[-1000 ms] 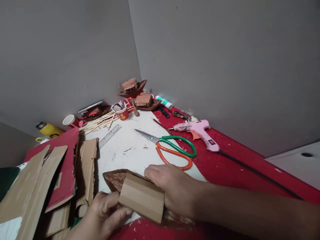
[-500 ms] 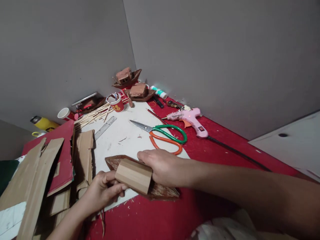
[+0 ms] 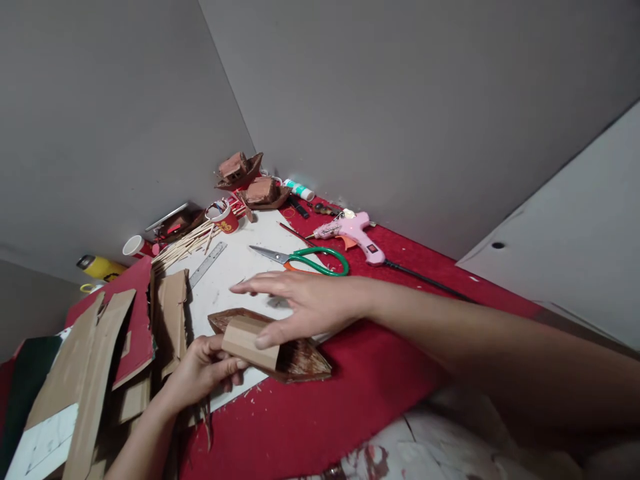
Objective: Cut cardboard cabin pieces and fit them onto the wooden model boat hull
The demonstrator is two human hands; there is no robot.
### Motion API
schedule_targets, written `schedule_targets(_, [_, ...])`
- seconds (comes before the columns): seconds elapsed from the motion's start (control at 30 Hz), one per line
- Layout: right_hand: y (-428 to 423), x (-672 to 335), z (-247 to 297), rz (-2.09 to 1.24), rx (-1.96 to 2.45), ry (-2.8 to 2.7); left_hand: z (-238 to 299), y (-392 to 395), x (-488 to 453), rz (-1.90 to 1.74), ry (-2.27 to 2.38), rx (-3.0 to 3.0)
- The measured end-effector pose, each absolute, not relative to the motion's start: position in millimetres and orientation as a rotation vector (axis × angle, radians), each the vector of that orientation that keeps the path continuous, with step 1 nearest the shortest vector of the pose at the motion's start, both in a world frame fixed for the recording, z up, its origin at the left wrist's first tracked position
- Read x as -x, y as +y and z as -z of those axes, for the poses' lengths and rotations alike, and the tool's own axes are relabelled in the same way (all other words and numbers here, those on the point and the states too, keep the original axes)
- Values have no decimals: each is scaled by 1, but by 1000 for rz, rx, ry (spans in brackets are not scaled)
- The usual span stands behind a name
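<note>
A brown model boat hull (image 3: 306, 361) lies at the near edge of the white sheet, pointing right and toward me. A folded tan cardboard roof piece (image 3: 243, 339) sits over its middle. My left hand (image 3: 204, 371) pinches the left end of this roof piece between thumb and fingers. Above the hull, my right hand (image 3: 307, 303) has its fingers stretched out and spread. Its thumb reaches over the roof piece; whether it touches is hard to tell. Green-and-orange handled scissors (image 3: 305, 259) lie just beyond the right hand, partly covered by it.
A pink glue gun (image 3: 355, 230) with a black cord rests at the right. Cardboard sheets (image 3: 90, 373) pile up at the left. Farther back are a metal ruler (image 3: 207, 263), thin wooden sticks (image 3: 183, 247), a red paper cup (image 3: 227, 220) and finished model boats (image 3: 263, 192).
My right hand has let go of the hull and lifted, its fingers now spread above it. My left hand keeps its pinch on the cardboard roof piece. The whole view has shifted slightly.
</note>
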State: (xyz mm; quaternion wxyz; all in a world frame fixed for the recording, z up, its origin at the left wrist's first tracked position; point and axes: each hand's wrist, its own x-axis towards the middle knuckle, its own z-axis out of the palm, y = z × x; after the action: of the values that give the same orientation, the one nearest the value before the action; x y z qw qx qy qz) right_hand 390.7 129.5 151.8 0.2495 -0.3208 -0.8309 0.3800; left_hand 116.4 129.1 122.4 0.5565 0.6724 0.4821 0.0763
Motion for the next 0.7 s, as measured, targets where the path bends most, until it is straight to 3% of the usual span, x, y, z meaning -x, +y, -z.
schedule_targets(0.23, [140, -347, -123, -1097, 610, -2308, -127, 129, -120, -175, 1107, -1620])
schedule_targets(0.7, [144, -352, -113, -1015, 596, -2319, -121, 125, -120, -173, 1112, -1636])
